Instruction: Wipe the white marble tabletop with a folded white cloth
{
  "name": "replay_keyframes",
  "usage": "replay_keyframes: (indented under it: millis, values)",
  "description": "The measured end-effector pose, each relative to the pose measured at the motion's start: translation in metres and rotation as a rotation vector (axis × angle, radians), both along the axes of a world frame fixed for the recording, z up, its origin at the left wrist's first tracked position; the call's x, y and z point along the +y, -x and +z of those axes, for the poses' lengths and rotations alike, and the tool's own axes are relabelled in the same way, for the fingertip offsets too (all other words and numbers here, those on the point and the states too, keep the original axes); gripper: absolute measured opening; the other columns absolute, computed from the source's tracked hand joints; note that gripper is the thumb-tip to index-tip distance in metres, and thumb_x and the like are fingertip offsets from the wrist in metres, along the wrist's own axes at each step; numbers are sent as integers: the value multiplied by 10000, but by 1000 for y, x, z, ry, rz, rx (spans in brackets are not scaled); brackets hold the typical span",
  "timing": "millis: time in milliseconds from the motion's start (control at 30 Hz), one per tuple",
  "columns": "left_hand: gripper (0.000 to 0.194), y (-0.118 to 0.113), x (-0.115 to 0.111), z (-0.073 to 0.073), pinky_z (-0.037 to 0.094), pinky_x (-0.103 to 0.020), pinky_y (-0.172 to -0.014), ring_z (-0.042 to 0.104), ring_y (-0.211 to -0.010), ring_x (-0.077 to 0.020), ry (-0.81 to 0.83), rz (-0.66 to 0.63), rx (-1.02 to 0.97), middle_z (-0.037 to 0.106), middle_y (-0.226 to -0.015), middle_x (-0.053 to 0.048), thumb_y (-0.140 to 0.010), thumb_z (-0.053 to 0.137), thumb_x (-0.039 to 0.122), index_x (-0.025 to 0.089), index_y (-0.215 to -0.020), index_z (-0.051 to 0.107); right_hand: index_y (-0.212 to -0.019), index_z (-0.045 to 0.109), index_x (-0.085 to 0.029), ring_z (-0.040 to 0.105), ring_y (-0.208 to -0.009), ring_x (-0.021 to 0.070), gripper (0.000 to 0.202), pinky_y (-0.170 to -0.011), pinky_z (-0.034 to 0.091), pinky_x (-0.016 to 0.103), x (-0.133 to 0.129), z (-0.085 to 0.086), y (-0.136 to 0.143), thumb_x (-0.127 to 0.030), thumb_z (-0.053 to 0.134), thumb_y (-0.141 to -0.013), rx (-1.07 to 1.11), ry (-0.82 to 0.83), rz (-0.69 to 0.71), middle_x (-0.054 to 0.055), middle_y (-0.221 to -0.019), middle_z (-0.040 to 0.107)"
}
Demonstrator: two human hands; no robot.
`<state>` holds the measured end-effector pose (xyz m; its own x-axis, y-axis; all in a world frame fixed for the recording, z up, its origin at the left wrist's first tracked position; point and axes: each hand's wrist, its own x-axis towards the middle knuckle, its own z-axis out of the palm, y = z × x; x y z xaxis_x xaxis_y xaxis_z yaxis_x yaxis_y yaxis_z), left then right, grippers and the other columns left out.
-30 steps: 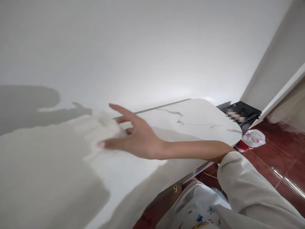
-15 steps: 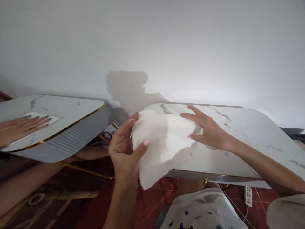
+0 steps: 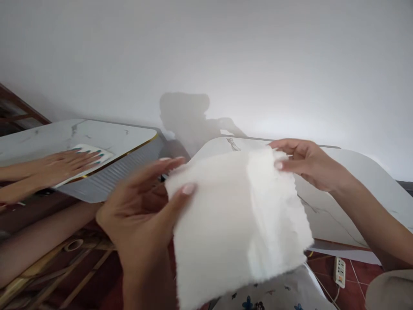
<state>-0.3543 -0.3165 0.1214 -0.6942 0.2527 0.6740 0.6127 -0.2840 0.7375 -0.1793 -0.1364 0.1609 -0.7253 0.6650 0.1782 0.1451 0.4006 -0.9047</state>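
A white cloth-like sheet [image 3: 219, 219] with ragged edges hangs spread between my hands, in front of a marble-patterned white table [image 3: 325, 211]. My left hand [image 3: 151, 206] pinches its upper left corner, thumb on the near face. At the upper right corner, my right hand [image 3: 300, 161] grips the sheet between thumb and fingers. The sheet covers part of the table's left end and part of the patterned cloth [image 3: 274, 295] over my lap.
Another person's hand [image 3: 69, 163] presses a white cloth [image 3: 106, 157] on a second marble-patterned table [image 3: 135, 134] at left. Below are a wooden frame [image 3: 80, 275] and, at lower right, a power strip [image 3: 339, 272] on red tiles. A pale wall [image 3: 206, 51] stands behind.
The sheet has been opened out wider and is nearer the camera. My right hand, earlier spread beside it, now pinches its corner; my left hand has moved left. The view has shifted slightly.
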Motion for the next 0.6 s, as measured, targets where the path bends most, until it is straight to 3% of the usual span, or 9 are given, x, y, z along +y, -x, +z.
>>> replay_keyframes:
  millis: [67,133,267,367,467,600]
  values:
    - [338,13,12,3,608,-343,-798,674,-1008,-205,40,-7,-47,709,-1065,-8,-705,755,237,250,-1033,671,-1056,689,-234,655,-744,120,348,-592,537,259,14,-7,8,-316,733,-721,31,-9,-77,32,-1025,669]
    - [379,35,35,-7,591,-297,-749,659,-1017,-209,160,-136,-100,699,-1084,-59,-687,747,274,190,-1043,652,-1074,676,-220,655,-771,127,339,-622,540,268,32,-27,20,-262,711,-740,21,25,-153,68,-1118,654]
    - [524,74,78,-57,563,-331,-764,660,-953,-218,638,-427,-296,624,-1245,-137,-656,730,288,155,-1147,604,-1160,620,-150,669,-856,193,372,-687,551,322,53,-87,38,-247,628,-801,-194,223,-226,158,-1161,648]
    - [639,80,86,-87,543,-327,-782,651,-945,-198,684,-463,-331,490,-1407,-154,-661,696,277,174,-1269,530,-1235,573,-148,643,-988,228,449,-820,534,375,48,-116,42,-269,616,-805,-288,173,-185,176,-1280,580]
    - [720,79,83,-93,532,-314,-770,645,-895,-171,614,-458,-323,468,-1418,-145,-644,688,279,192,-1329,483,-1340,488,-191,612,-1009,226,615,-870,512,404,35,-118,42,-256,654,-752,-316,8,-228,153,-1318,531]
    - [622,91,87,-79,531,-320,-765,638,-913,-190,537,-489,-283,539,-1344,-116,-656,675,356,191,-1244,560,-1418,379,-273,609,-880,186,708,-754,546,377,19,-112,40,-290,632,-758,-210,-76,-231,109,-1309,495]
